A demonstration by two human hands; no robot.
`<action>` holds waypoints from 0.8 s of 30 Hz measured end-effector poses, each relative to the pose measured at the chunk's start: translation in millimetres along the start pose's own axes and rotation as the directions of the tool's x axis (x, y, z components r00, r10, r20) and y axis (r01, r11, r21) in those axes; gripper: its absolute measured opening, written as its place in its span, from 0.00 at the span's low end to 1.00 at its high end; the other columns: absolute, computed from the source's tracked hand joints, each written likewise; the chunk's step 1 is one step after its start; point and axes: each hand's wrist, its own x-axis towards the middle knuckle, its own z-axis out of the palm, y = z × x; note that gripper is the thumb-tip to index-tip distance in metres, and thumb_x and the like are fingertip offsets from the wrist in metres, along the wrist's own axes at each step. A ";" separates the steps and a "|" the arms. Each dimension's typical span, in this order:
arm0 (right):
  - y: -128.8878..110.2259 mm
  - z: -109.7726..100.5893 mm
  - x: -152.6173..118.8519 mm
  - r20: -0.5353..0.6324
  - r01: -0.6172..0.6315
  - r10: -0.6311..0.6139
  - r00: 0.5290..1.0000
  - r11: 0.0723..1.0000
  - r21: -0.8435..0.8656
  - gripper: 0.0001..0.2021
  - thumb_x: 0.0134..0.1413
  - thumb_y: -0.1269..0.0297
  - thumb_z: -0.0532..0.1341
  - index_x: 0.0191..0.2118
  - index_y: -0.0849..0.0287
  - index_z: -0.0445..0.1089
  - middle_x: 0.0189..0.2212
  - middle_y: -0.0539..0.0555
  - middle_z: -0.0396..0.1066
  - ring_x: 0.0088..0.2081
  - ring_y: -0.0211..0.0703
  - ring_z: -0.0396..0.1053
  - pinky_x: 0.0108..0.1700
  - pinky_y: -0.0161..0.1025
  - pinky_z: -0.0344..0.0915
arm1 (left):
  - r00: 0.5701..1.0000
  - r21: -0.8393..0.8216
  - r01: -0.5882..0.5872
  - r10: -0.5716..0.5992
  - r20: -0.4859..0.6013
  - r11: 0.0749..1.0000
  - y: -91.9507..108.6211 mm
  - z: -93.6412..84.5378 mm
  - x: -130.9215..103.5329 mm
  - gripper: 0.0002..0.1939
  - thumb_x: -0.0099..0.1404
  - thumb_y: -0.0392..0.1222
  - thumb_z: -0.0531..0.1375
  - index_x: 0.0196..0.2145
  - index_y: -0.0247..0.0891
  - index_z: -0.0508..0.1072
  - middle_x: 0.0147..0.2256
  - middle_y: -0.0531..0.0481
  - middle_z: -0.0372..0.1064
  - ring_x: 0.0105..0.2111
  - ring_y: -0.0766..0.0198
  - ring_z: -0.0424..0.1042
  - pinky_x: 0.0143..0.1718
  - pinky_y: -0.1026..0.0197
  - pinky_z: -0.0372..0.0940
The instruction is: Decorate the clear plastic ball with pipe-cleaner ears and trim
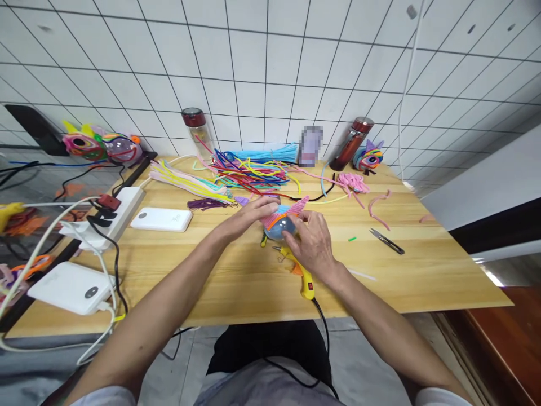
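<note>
A clear round ball (pixel 279 227) with pink, blue and orange pipe cleaners over its top is between my two hands at the middle of the table. My left hand (pixel 256 213) grips its upper left side, fingers pressed together on the pipe cleaners. On the right side, my right hand (pixel 311 239) holds the ball with bent fingers and thumb. A yellow glue gun (pixel 307 285) lies just below the ball, its front part partly beside my right hand. Behind the ball is a pile of coloured pipe cleaners (pixel 249 175).
Snips (pixel 387 241) lie at the right. White power banks (pixel 161 219) and a power strip (pixel 114 217) with cables are at the left. Two bottles (pixel 351 144) stand by the wall. Decorated balls (pixel 367 158) sit at the back corners.
</note>
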 end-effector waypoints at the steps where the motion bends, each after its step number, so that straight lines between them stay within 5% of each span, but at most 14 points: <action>1: -0.1 0.0 0.1 0.001 -0.001 0.001 1.000 1.000 0.000 0.17 0.71 0.57 0.60 0.58 0.61 0.74 0.45 0.64 0.71 0.45 0.56 0.64 0.46 0.50 0.64 | 0.998 0.100 0.042 -0.047 0.048 0.994 10.7 -3.0 2.5 0.33 0.65 0.65 0.66 0.59 0.40 0.76 0.62 0.43 0.72 0.63 0.44 0.69 0.66 0.47 0.63; 9: -0.1 1.8 1.8 -0.017 -0.015 0.016 1.000 1.000 0.025 0.17 0.69 0.58 0.62 0.56 0.62 0.74 0.45 0.65 0.72 0.46 0.57 0.65 0.46 0.50 0.64 | 0.908 0.513 0.032 -0.239 0.344 0.858 64.8 -20.1 28.5 0.26 0.62 0.58 0.64 0.54 0.44 0.77 0.55 0.50 0.76 0.55 0.50 0.73 0.51 0.57 0.67; 15: -1.3 7.7 2.7 -0.029 -0.030 0.032 0.999 0.998 0.063 0.16 0.68 0.58 0.64 0.56 0.61 0.74 0.47 0.65 0.72 0.47 0.58 0.66 0.47 0.51 0.66 | 0.904 0.541 0.007 -0.236 0.355 0.841 49.1 -21.2 53.5 0.24 0.56 0.55 0.67 0.46 0.41 0.72 0.41 0.52 0.70 0.43 0.58 0.67 0.42 0.59 0.62; 24: 10.5 -5.8 -5.4 -0.116 -0.083 0.100 0.988 0.986 0.147 0.17 0.69 0.56 0.65 0.57 0.60 0.72 0.47 0.63 0.73 0.49 0.57 0.69 0.50 0.52 0.69 | 0.925 0.487 0.068 -0.237 0.296 0.871 43.0 -14.6 47.1 0.21 0.57 0.51 0.67 0.46 0.43 0.70 0.46 0.52 0.69 0.48 0.56 0.66 0.49 0.55 0.63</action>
